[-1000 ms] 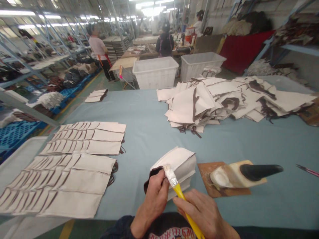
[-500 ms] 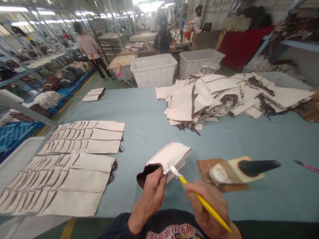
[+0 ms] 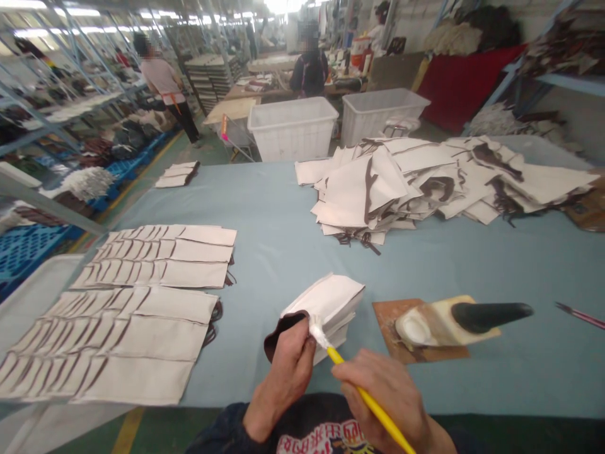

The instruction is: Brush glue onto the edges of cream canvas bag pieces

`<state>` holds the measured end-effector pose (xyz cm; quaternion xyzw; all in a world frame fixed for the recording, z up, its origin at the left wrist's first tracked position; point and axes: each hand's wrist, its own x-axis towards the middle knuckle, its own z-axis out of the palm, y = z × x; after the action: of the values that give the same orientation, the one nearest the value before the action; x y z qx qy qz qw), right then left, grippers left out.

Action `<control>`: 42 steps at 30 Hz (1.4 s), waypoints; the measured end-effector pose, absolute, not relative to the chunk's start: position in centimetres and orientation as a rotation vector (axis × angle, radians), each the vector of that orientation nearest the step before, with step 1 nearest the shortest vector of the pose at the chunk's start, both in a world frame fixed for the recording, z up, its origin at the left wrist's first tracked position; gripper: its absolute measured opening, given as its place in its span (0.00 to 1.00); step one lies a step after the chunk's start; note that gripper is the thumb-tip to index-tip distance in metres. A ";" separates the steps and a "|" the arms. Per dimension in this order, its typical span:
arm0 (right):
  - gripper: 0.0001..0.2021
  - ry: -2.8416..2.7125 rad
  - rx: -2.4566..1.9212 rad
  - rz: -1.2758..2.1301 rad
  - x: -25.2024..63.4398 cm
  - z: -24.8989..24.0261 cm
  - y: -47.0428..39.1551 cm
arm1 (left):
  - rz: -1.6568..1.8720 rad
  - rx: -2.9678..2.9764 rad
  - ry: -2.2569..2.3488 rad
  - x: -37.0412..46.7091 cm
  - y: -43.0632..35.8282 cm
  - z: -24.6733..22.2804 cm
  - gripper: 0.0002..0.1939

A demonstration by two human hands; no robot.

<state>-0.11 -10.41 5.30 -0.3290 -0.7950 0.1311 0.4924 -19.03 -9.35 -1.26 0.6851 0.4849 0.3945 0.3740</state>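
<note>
My left hand (image 3: 288, 362) pinches the edge of a cream pouch (image 3: 331, 293) with a dark brown lining, its mouth gaping toward me. More cream layers show beneath it. In my right hand (image 3: 382, 388) is a brush (image 3: 336, 356) with a yellow handle, and its white-coated tip touches the pouch edge close to my left fingertips. To the right, a cut-open plastic bottle (image 3: 437, 325) with white paste at its mouth and a black handle-like end lies on a brown board (image 3: 385, 309).
Rows of overlapped cream pouches (image 3: 155, 321) lie at left, a small stack (image 3: 177, 174) behind them. A big heap of cream pieces (image 3: 392, 183) covers the back right. Tweezers-like tool (image 3: 579, 314) rests at far right. White bins (image 3: 293, 132) and people stand beyond the table.
The brush has moved left and slightly down along the pouch edge, nearer my left fingers. My left hand keeps its hold, and the pouch has shifted slightly right.
</note>
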 end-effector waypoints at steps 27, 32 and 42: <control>0.33 -0.257 -1.101 1.628 -2.7 5.8 -7.2 | 1.054 0.871 0.981 -19.1 -6.6 3.7 0.24; 0.33 -0.286 -1.094 1.520 -3.5 4.8 -7.2 | 1.052 0.806 0.860 -18.8 -7.7 2.6 0.25; 0.24 -0.865 -1.208 1.102 -4.2 1.9 -7.3 | 1.088 0.528 0.794 -17.2 -8.2 3.1 0.22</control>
<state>-4.24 -7.30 1.90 -0.5216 -0.3736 0.4758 0.6017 -17.19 -8.23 3.12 0.2416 0.3634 0.4979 0.7494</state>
